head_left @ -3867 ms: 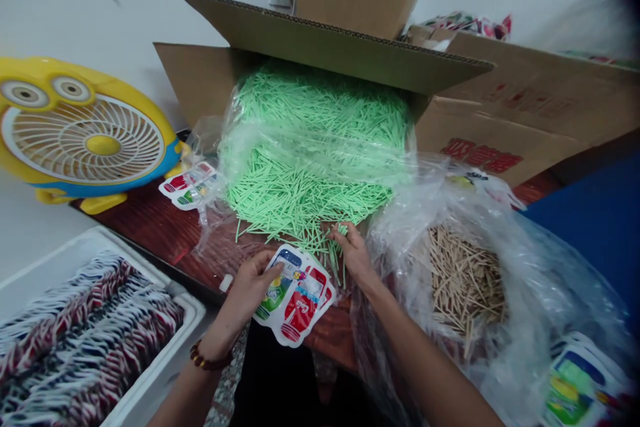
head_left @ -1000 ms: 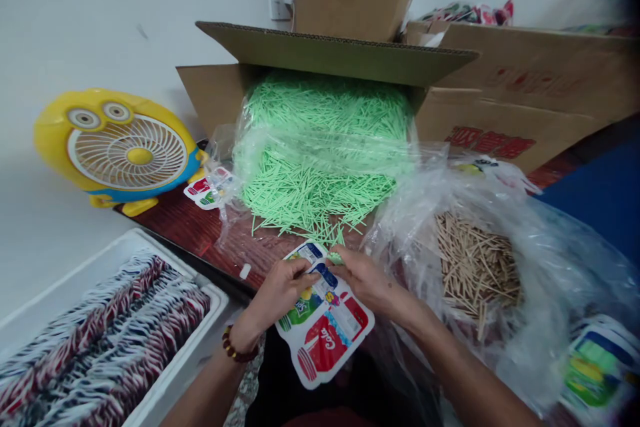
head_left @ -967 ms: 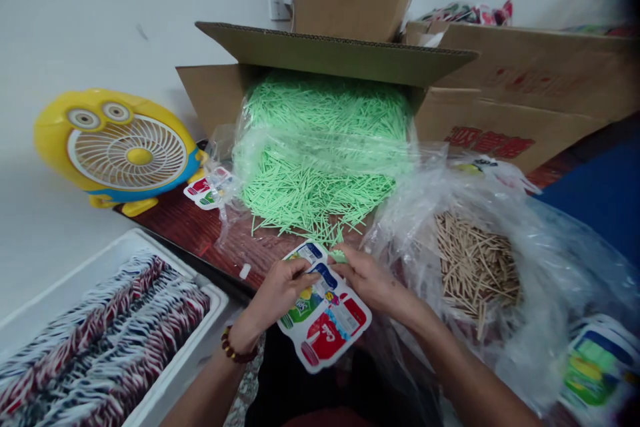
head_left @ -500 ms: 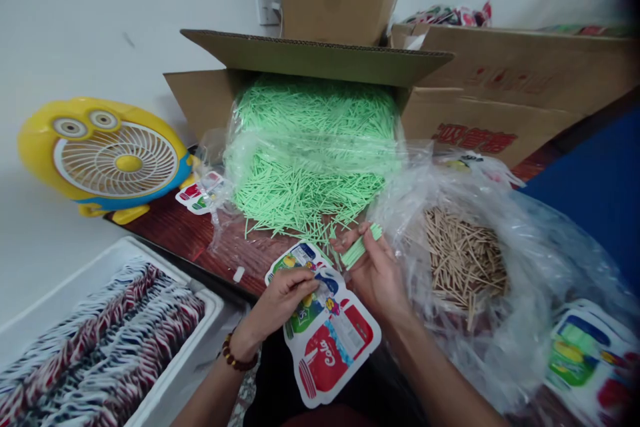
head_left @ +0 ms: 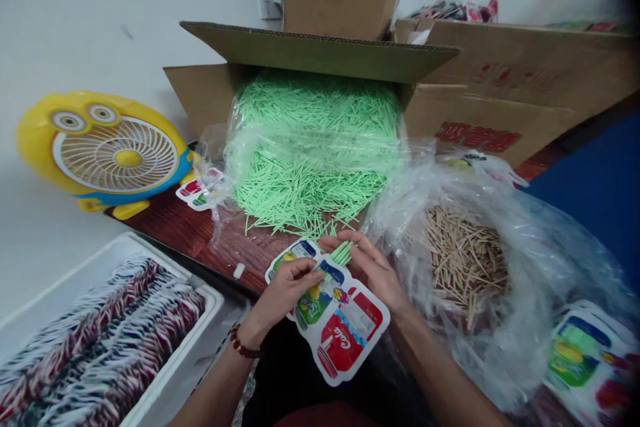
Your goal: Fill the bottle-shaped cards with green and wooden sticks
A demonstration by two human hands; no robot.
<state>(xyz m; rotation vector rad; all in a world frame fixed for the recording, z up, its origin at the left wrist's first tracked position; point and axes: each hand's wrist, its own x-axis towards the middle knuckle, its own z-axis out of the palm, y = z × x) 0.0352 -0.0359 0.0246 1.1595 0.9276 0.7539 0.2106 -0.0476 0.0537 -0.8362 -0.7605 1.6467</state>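
My left hand (head_left: 285, 288) pinches a flat printed pouch (head_left: 345, 333) with drink-bottle shapes in green, blue and red, held just over the table's front edge. My right hand (head_left: 376, 269) is closed on a small bundle of green sticks (head_left: 342, 253), whose ends sit at the pouch's top. Right behind lies a big heap of green sticks (head_left: 310, 140) spilling from clear plastic inside an open cardboard box (head_left: 320, 53).
A clear bag of tan wooden sticks (head_left: 463, 260) lies at the right. A yellow desk fan (head_left: 103, 150) stands at the left, with more pouches (head_left: 200, 190) beside it. A white tray (head_left: 160, 267) of red-and-white striped items sits lower left. More cardboard boxes (head_left: 510, 100) stand behind.
My right hand picked a few green sticks from the heap, lifted them and now brings them down to the pouch's top. My left hand has kept hold of the pouch.
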